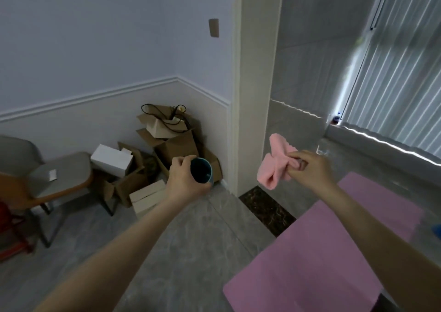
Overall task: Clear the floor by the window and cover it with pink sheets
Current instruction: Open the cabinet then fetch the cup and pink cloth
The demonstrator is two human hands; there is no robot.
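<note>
1. A flat pink sheet point(317, 259) lies on the grey floor point(191, 252) near the window point(393, 73), its long axis running toward the glass.
2. The left hand point(183, 180) grips a dark teal cup point(201, 170).
3. The right hand point(310, 168) pinches a bunched pink cloth point(276, 166).

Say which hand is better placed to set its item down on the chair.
Left, probably. The left hand grips the blue cup on the side where the chair stands. The right hand pinches the pink cloth over by the pink sheet, farther off.
</note>
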